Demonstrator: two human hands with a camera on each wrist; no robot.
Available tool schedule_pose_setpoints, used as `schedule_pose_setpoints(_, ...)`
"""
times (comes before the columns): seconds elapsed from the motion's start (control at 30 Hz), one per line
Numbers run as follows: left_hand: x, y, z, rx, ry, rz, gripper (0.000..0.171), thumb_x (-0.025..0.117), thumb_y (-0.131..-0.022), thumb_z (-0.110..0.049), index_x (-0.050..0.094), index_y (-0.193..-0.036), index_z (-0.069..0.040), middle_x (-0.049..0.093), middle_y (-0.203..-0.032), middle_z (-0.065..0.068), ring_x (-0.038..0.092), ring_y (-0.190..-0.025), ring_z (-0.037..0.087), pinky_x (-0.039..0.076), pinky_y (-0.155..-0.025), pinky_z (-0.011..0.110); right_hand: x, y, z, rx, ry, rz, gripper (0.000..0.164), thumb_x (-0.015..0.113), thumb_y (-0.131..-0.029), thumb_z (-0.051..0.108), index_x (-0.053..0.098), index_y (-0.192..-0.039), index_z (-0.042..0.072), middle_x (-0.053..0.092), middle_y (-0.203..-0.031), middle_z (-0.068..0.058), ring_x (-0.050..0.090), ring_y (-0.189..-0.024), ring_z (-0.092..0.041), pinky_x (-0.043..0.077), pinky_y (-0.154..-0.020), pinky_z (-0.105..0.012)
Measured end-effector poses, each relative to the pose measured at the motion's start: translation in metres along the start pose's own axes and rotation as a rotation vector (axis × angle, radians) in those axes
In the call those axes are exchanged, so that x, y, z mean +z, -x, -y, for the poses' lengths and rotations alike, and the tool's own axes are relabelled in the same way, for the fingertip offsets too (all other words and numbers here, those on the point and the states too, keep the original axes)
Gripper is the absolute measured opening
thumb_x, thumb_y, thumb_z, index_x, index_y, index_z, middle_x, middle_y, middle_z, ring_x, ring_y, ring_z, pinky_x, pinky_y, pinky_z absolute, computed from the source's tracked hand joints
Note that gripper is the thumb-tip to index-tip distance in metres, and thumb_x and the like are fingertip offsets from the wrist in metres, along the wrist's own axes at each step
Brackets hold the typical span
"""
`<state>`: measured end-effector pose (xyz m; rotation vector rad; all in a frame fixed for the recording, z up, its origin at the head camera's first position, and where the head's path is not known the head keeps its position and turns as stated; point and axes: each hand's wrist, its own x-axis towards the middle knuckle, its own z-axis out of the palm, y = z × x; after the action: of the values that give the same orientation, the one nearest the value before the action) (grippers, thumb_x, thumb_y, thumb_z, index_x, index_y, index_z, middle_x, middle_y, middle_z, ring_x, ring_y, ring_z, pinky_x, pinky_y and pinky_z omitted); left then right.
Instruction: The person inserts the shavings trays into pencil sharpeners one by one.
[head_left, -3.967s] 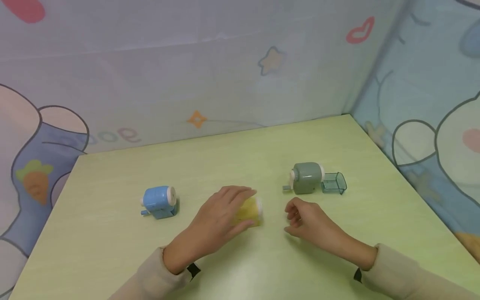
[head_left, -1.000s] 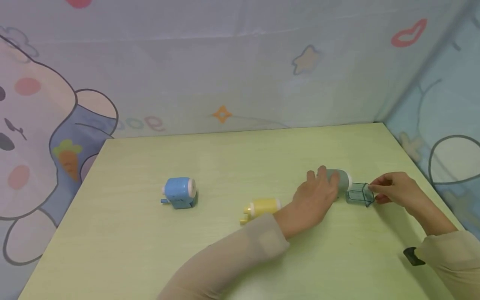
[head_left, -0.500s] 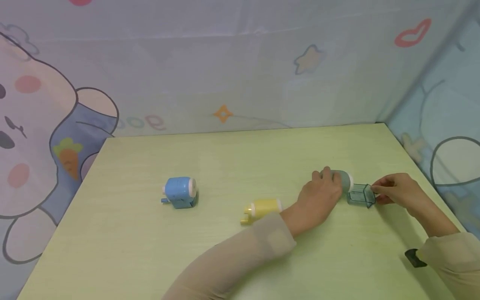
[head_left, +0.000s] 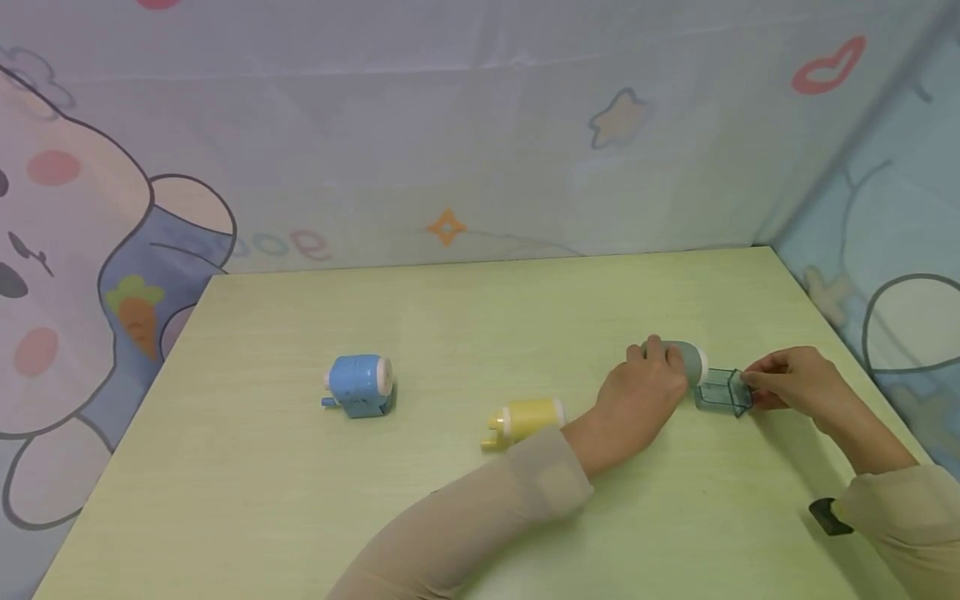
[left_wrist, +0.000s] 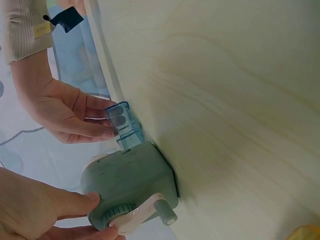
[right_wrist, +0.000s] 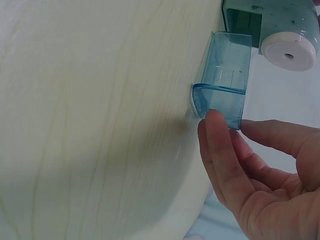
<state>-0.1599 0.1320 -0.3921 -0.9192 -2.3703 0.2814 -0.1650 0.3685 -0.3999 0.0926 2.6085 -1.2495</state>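
A grey-green crank pencil sharpener [head_left: 684, 360] stands on the right part of the table. My left hand [head_left: 637, 396] grips its crank end, with thumb and fingers around the body in the left wrist view. The white crank arm [left_wrist: 140, 215] points toward that camera. Opposite, my right hand [head_left: 802, 379] pinches the outer end of the clear blue-green shavings drawer [right_wrist: 225, 65]. The drawer's inner end lies at the mouth of the rectangular slot [right_wrist: 245, 25], below the white pencil-hole face [right_wrist: 288, 51]. Most of the drawer is outside the body.
A yellow crank sharpener [head_left: 528, 417] lies beside my left forearm, partly hidden by the sleeve [head_left: 480, 508]. Farther left stands a blue crank sharpener [head_left: 360, 385]. Printed cloth [head_left: 390, 133] hangs behind the table [head_left: 300, 500] and along its right side.
Four seconds ago my left hand was at the yellow sharpener and my right hand held nothing; both have since moved right to the green sharpener and its drawer. Over the last second they shifted slightly.
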Motion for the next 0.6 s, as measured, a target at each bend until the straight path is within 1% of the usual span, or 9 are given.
schedule_pose_setpoints(0.1, 0.0000, 0.0000, 0.0002, 0.004, -0.001, 0.001, 0.019, 0.055, -0.088, -0.028, 0.061, -0.098, -0.014, 0.057, -0.088, 0.000, 0.049, -0.063, 0.007, 0.038, -0.042, 0.009, 0.0011, 0.0001, 0.0012, -0.004, 0.003, -0.007, 0.029, 0.056, -0.090, 0.008, 0.052, -0.102, -0.019, 0.062, -0.080, -0.010, 0.061, -0.068, -0.020, 0.054, -0.064, -0.033)
schedule_pose_setpoints(0.27, -0.0008, -0.0006, 0.0008, 0.022, -0.013, 0.025, 0.024, 0.054, -0.089, -0.028, 0.062, -0.105, -0.013, 0.060, -0.096, 0.003, 0.055, -0.070, 0.009, 0.042, -0.046, 0.009, 0.0028, -0.0005, 0.0034, -0.019, 0.025, -0.026, 0.028, 0.056, -0.090, 0.008, 0.053, -0.100, -0.018, 0.063, -0.079, -0.011, 0.062, -0.068, -0.022, 0.054, -0.062, -0.032)
schedule_pose_setpoints(0.4, -0.0002, -0.0007, 0.0009, 0.024, -0.006, 0.025, 0.025, 0.054, -0.089, -0.027, 0.062, -0.107, -0.012, 0.060, -0.095, 0.003, 0.054, -0.070, 0.008, 0.042, -0.046, 0.009, 0.0038, -0.0009, 0.0040, -0.030, 0.071, -0.054, 0.028, 0.058, -0.089, 0.009, 0.055, -0.099, -0.017, 0.064, -0.078, -0.012, 0.062, -0.067, -0.022, 0.054, -0.061, -0.031)
schedule_pose_setpoints(0.6, 0.0017, -0.0008, 0.0006, 0.024, -0.008, 0.011, 0.024, 0.054, -0.089, -0.027, 0.063, -0.105, -0.012, 0.059, -0.092, 0.002, 0.053, -0.067, 0.008, 0.041, -0.044, 0.009, 0.0030, -0.0034, 0.0037, -0.031, 0.137, -0.071, 0.028, 0.058, -0.089, 0.012, 0.057, -0.099, -0.014, 0.065, -0.077, -0.011, 0.063, -0.066, -0.021, 0.054, -0.061, -0.030)
